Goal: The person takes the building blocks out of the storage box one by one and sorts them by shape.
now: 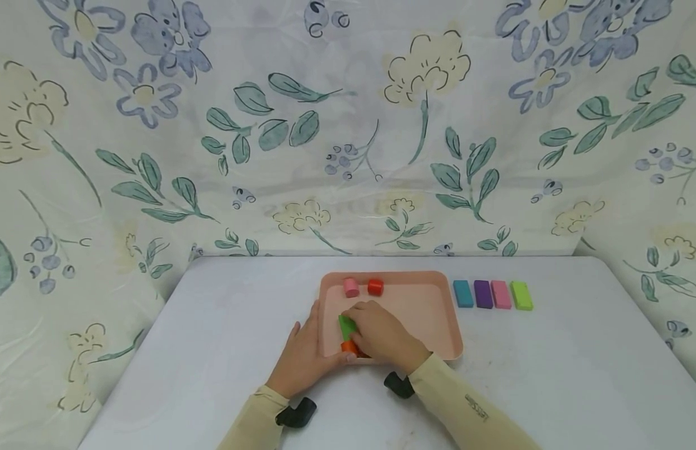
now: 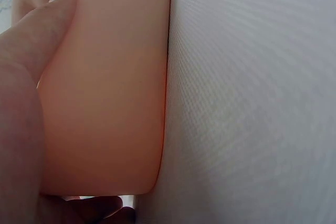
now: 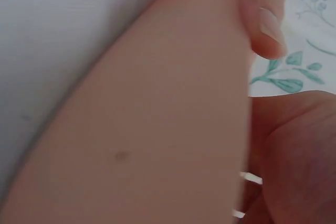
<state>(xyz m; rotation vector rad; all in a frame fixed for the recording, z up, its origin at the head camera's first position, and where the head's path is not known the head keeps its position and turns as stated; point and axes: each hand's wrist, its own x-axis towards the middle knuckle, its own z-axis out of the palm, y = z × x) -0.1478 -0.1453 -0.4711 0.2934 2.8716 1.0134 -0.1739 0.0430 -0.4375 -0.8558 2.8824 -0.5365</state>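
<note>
A shallow pink tray (image 1: 421, 319) lies on the white table. My left hand (image 1: 302, 359) rests against its near left corner, fingers fairly straight along the left side and thumb at the front rim. The left wrist view shows that thumb (image 2: 58, 11) against the tray wall (image 2: 110, 103). Inside the tray, my right hand (image 1: 384, 331) holds a green block (image 1: 347, 326) near the left side; its fingers partly cover the block. Just below sits an orange-red block (image 1: 349, 347), partly hidden by the hands. The right wrist view mostly shows the tray's outer wall (image 3: 157, 103).
A pink cylinder (image 1: 351, 287) and a red cylinder (image 1: 375, 287) lie at the tray's back left. Right of the tray, blue (image 1: 463, 294), purple (image 1: 483, 294), pink (image 1: 501, 294) and lime-green (image 1: 521, 295) blocks stand in a row. A flowered cloth (image 1: 348, 137) hangs behind the table.
</note>
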